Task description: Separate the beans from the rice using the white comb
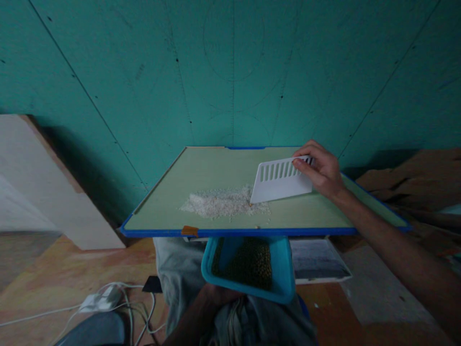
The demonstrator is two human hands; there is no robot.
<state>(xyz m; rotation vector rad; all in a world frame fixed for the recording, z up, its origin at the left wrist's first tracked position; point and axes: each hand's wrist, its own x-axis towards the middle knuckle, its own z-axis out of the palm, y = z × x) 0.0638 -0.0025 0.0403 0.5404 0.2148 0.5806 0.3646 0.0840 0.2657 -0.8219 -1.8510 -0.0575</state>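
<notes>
My right hand (321,168) is closed around the upper right end of a white plastic scraper (283,185) with a row of slots along its top. The scraper stands tilted on the pale green tabletop (216,166), its lower left corner at the right part of a long heap of white, rice-like grains (223,203). Below the front edge, my left hand (219,294) supports a blue plastic tub (283,274); its fingers are mostly hidden beneath it. Small dark green, bean-like grains (252,264) lie in the tub, paler on the right.
Blue tape (237,232) with an orange patch (189,231) edges the table. A green wall (230,72) rises behind it. White cables and a power adapter (103,299) lie on the floor at left. A white board (54,182) leans left; brown cardboard (418,178) stands right.
</notes>
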